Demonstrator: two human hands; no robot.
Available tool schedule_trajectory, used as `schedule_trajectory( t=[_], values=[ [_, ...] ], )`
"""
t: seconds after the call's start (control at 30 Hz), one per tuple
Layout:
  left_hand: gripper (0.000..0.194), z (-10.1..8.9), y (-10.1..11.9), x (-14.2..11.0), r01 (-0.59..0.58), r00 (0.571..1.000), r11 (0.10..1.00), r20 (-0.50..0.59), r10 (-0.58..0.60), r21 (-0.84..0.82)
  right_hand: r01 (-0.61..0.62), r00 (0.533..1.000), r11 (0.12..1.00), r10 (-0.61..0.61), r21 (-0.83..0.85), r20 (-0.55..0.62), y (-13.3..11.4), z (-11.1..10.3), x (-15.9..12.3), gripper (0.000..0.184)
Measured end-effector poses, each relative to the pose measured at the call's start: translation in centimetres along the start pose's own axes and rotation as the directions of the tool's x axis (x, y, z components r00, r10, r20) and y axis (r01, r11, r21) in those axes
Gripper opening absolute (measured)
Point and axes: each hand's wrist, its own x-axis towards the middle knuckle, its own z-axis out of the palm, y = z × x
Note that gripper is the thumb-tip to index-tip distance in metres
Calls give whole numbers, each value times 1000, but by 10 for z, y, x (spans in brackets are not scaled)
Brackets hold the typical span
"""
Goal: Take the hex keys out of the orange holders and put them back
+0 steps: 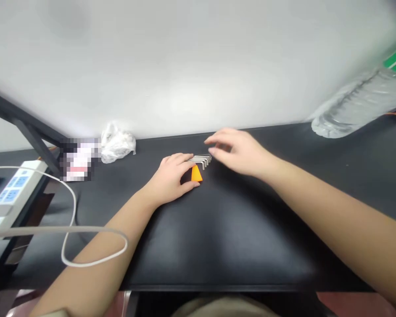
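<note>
A bundle of several steel hex keys (200, 160) lies on the black desk top (224, 246), with an orange wedge-shaped piece (196, 174) just below it. My left hand (171, 178) rests palm down, its fingers reaching the hex keys and its thumb beside the orange piece. I cannot tell whether it grips them. To the right, my right hand (237, 152) is open, fingertips close to the ends of the hex keys and holding nothing.
A white power strip (16, 193) with blue sockets sits at the left, and a white cable (74, 229) loops across the view. Along the back are a crumpled plastic bag (117, 143) and a pixelated object (77, 159). A clear plastic bottle (359, 103) lies at the upper right.
</note>
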Motion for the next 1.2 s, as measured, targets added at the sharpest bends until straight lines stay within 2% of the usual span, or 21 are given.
schedule_trajectory(
  t=[0.07,0.17,0.27,0.4,0.7,0.9,1.03,1.2],
  values=[
    [49,0,1,0,6,1000,1000,6,-6,-14,-4,1000,999,5,-32,19,20,21,5,35],
    [49,-2,2,0,26,1000,999,16,-25,-19,42,998,988,-35,-150,46,37,36,-4,38],
    [50,-3,3,0,39,999,999,28,-39,-17,83,994,971,-64,-224,87,40,37,-12,39],
    [48,-3,3,0,41,999,999,34,-40,-29,71,996,962,-52,-262,78,40,35,-13,40],
    [51,-10,7,-1,83,997,996,3,-83,-38,129,991,981,-121,-143,60,28,34,-12,33],
    [44,-12,6,-1,140,985,980,-85,-152,-139,107,994,992,-107,-66,-2,18,46,-9,30],
    [38,-11,3,0,152,962,968,-197,-192,-200,123,992,990,-122,-62,30,16,52,-3,28],
    [40,-15,5,-1,155,930,956,-289,-226,-248,138,990,988,-135,-73,40,19,51,3,27]
  ],
)
